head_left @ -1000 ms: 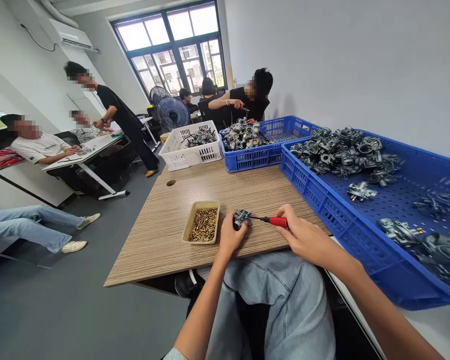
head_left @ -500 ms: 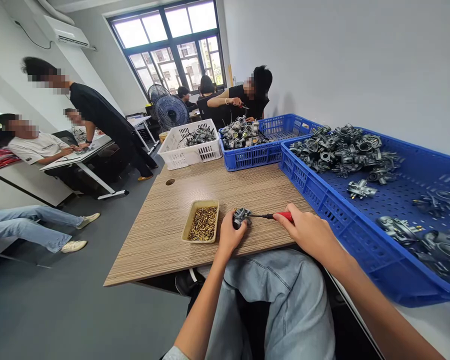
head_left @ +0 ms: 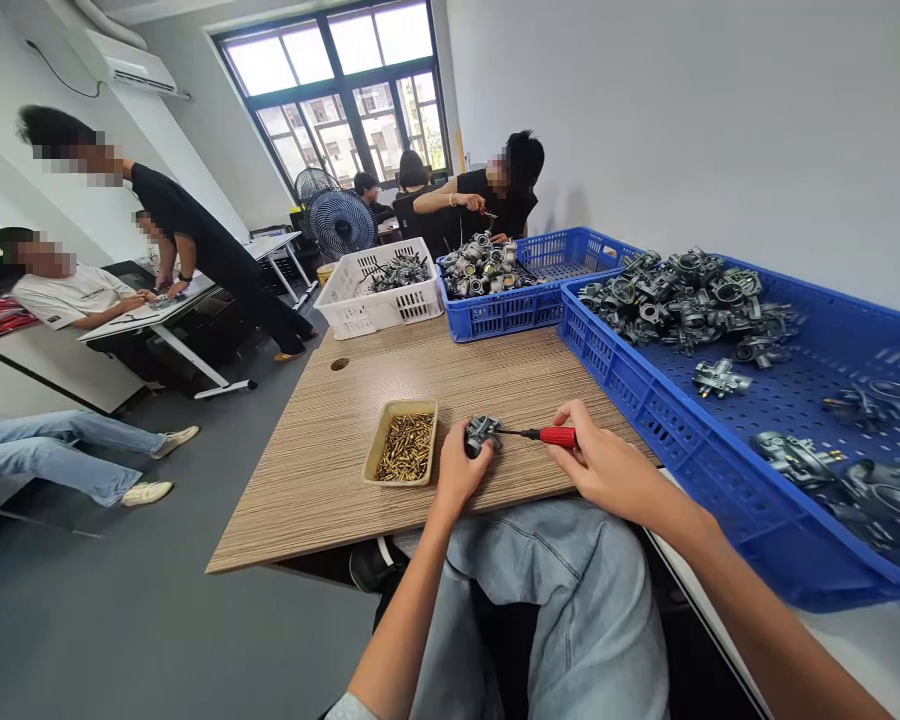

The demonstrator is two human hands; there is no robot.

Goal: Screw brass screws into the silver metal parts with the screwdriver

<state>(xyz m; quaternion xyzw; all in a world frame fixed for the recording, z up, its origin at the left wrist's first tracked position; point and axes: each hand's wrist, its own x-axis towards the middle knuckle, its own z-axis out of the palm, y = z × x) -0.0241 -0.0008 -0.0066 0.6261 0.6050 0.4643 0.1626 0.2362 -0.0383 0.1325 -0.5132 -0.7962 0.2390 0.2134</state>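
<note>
My left hand [head_left: 461, 465] is closed around a small grey metal carburetor [head_left: 483, 434] just above the table. A screwdriver [head_left: 558, 436] with a red handle and dark shaft points left, its tip at the carburetor's right side; the exact contact spot is too small to make out. The fingers of my right hand [head_left: 607, 462] pinch the back end of that handle. Left of my left hand stands a beige tub [head_left: 370, 462] full of small brass pieces [head_left: 405, 447].
A large blue crate [head_left: 607, 370] with piled carburetors runs along the right. At the table's [head_left: 307, 480] far end are a smaller blue crate [head_left: 506, 327] and a white crate [head_left: 360, 322], both holding metal parts. Several people sit or stand beyond, near a fan [head_left: 341, 222].
My right hand has shifted its grip toward the back end of the screwdriver, with more red handle showing. The carburetor stays in place. The standing person at left has moved slightly left.
</note>
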